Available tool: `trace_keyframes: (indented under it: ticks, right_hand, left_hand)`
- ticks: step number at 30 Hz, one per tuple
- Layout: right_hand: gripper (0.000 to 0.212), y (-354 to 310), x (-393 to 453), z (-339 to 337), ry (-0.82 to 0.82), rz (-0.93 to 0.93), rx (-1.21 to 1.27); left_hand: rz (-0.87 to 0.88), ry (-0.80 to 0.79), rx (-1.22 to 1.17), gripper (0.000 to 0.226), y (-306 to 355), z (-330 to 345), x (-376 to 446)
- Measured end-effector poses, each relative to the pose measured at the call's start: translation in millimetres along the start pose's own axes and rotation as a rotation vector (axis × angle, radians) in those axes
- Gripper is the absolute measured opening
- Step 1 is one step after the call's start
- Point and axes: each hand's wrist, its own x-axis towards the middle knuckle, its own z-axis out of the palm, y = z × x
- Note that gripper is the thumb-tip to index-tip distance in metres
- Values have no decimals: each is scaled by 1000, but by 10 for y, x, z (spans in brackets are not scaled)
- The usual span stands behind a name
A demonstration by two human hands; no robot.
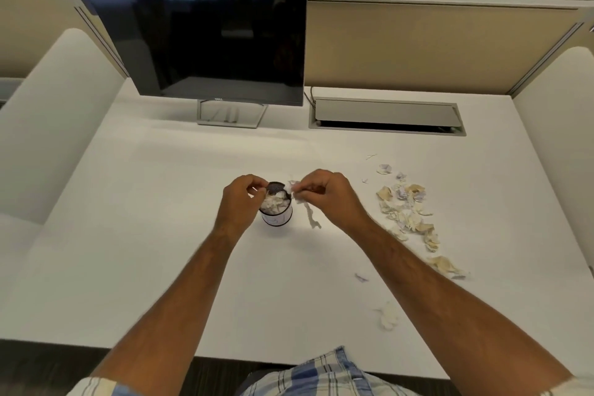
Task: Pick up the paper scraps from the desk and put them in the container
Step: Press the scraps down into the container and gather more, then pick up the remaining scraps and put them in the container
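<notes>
- A small round container [277,207], white-sided with a dark rim, stands upright near the middle of a white desk [160,235], packed nearly to the brim with crumpled paper.
- The right hand [324,194] hovers at the container's right rim, thumb and forefinger pinched on a white paper scrap [293,186] just above the opening.
- The left hand [239,199] sits against the container's left side, fingers curled at the rim; whether they grip the rim or a scrap cannot be told.
- A loose pile of paper scraps [408,209], cream and pale lilac, trails along the desk to the right, apart from the container; a few stray bits [387,318] lie nearer the front edge.
- A dark monitor [205,38] stands at the back left, a cable hatch [387,116] beside it.
</notes>
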Motion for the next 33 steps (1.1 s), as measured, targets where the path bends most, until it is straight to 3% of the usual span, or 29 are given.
trace_keyframes:
  ticks: [5,9,15,24,30,33]
  right_hand:
    - [13,-91,345,327,17,60,155]
    - [12,-66,505,530,136,97,279]
    - [10,149,515,681,249,30,124]
    - [14,425,336,683,57,-132,-165]
    - [18,433,372,616,-222,-392,-672]
    - [25,374,449,609,-368,-389,-776]
  left_hand:
    - [-34,8,-38,20,-83,-45,-69]
    - [-41,26,-39,20,-151,-91,-89]
    - [-43,44,-31,19,-236,-123,-93]
    - [-54,26,-46,19,-296,-116,-80]
    - [-40,14,-51,21,-288,-112,-72]
    - [-19,8,-31,22,-306,-110,-67]
